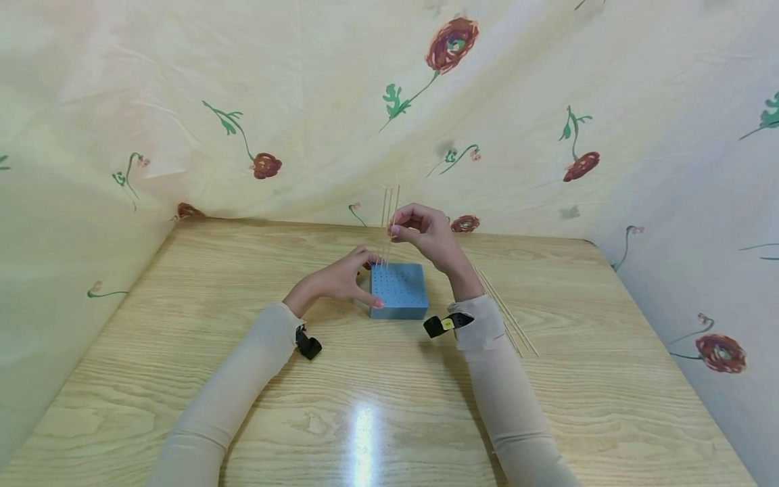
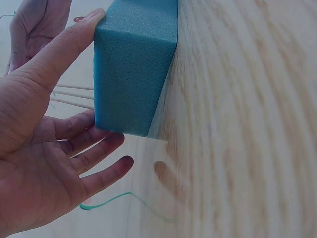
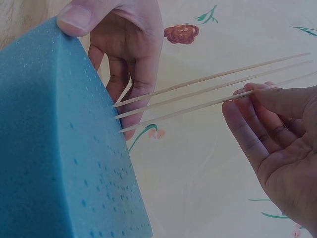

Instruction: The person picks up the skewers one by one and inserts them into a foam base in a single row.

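A blue foam block (image 1: 398, 292) with rows of small holes in its top lies on the table. My left hand (image 1: 342, 279) grips it at its left side, the thumb (image 2: 69, 47) on the near top edge and the fingers around the far corner. Three thin wooden skewers stand upright along the block's left far part. Between thumb and fingertips, my right hand (image 1: 428, 235) pinches one skewer (image 3: 198, 108) well above the foam, its lower tip at the block's surface. The other two skewers (image 3: 208, 80) rise beside it, close together and nearly parallel.
Several loose skewers (image 1: 511, 315) lie on the wooden table (image 1: 341, 406) to the right, partly behind the right forearm. A flower-patterned cloth (image 1: 341, 101) hangs behind the table and along both sides. Both wrists wear black straps with small cameras (image 1: 310, 347).
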A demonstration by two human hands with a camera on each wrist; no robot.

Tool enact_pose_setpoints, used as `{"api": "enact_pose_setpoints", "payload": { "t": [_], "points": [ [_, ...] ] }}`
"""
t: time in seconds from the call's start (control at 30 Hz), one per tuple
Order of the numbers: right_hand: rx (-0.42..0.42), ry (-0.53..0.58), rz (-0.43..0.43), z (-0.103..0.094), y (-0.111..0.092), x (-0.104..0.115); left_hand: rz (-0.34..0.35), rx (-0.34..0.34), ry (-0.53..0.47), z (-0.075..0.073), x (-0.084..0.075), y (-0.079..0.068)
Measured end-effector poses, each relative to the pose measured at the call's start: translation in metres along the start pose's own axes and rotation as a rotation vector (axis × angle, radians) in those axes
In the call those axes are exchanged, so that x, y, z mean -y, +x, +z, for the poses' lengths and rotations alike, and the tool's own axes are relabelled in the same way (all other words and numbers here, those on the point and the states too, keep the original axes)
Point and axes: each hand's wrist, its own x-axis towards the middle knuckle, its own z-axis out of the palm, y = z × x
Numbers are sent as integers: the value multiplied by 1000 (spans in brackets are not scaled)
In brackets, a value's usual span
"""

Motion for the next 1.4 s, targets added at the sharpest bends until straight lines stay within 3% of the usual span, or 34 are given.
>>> {"api": "enact_pose_setpoints", "payload": {
  "t": [1.4],
  "points": [
    [21,-19,7,1,-1,1,-5,-3,15,1,-1,-1]
  ]
}}
